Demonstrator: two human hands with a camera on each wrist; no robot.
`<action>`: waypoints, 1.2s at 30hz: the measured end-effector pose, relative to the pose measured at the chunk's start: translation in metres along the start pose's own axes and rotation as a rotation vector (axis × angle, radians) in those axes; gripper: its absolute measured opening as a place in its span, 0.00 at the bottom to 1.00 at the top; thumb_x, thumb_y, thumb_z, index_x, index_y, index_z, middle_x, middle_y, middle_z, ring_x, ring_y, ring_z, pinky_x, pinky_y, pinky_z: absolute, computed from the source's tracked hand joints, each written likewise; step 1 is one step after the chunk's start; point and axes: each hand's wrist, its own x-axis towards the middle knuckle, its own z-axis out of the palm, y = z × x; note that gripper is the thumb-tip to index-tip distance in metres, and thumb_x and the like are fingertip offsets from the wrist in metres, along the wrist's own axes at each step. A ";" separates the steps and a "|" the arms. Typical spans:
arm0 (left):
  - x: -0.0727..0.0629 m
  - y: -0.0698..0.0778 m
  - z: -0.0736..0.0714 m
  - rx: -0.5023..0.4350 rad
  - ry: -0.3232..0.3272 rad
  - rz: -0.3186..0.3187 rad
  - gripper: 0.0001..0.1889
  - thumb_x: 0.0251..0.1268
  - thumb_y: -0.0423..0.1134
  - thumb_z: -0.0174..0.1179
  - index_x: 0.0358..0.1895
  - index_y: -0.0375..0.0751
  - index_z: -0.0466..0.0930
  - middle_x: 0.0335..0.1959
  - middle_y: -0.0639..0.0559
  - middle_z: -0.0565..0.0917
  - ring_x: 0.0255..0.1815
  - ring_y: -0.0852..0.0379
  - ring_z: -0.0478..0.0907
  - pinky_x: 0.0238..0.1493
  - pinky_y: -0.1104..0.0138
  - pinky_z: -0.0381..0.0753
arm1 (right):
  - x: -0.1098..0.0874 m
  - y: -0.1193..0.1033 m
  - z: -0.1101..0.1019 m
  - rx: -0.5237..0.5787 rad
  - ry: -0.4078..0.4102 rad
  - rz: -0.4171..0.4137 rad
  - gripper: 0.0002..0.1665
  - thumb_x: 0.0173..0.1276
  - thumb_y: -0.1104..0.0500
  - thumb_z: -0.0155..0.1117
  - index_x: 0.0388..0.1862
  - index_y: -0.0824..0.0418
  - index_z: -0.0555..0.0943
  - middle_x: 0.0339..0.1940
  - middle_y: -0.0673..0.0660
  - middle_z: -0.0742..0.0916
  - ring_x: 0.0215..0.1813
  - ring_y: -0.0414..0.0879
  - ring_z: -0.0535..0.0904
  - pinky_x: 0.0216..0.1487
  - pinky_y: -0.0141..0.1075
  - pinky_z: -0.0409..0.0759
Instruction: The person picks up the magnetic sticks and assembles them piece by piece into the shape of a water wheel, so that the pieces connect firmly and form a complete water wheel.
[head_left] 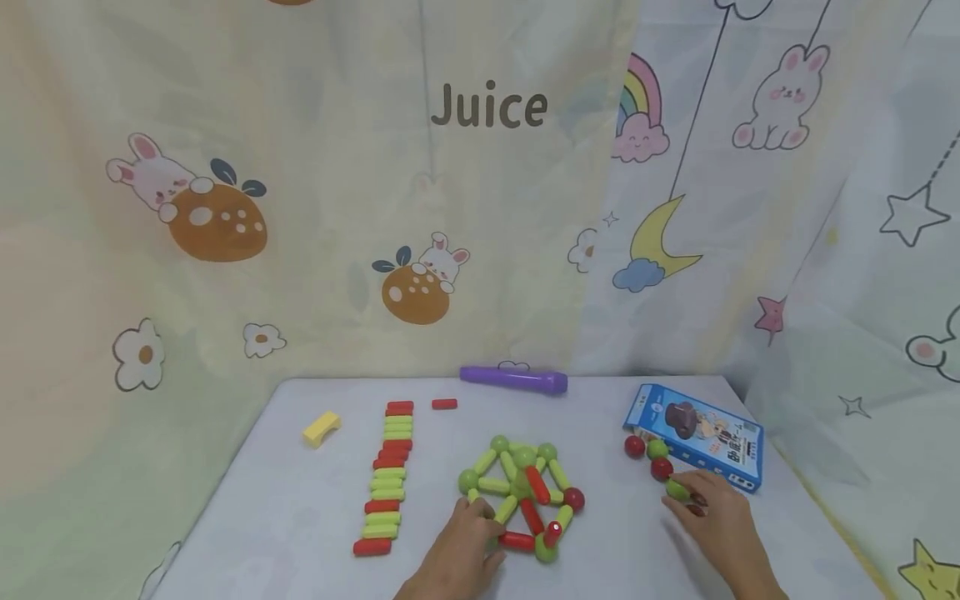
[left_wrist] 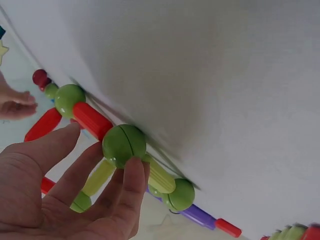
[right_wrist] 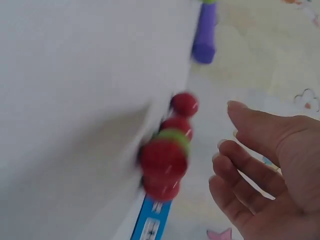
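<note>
My left hand [head_left: 459,543] is at the front left corner of a flat frame of green and red rods [head_left: 517,542] joined by balls. In the left wrist view its thumb and fingers hold a green ball [left_wrist: 120,145], with a red rod [left_wrist: 93,121] and a light green rod [left_wrist: 161,176] running from it. My right hand [head_left: 722,518] hovers over loose balls at the right, its fingertips overlapping a green ball [head_left: 677,489]. The right wrist view shows that hand's fingers loosely bent with nothing between them, beside several red balls [right_wrist: 164,159].
Left of the frame runs a column of red and light green rods [head_left: 386,483], with one red rod [head_left: 444,404] apart. A yellow arch block [head_left: 321,429] lies at far left. A purple microphone-shaped stick [head_left: 513,380] lies at the back, a blue box [head_left: 705,433] at right.
</note>
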 end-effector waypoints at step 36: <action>-0.001 0.002 0.003 -0.041 -0.056 -0.062 0.20 0.65 0.47 0.78 0.59 0.49 0.91 0.53 0.55 0.82 0.50 0.55 0.73 0.53 0.58 0.86 | -0.041 -0.124 0.036 0.451 0.076 -0.320 0.25 0.53 0.62 0.90 0.49 0.47 0.90 0.39 0.34 0.88 0.37 0.33 0.80 0.33 0.31 0.83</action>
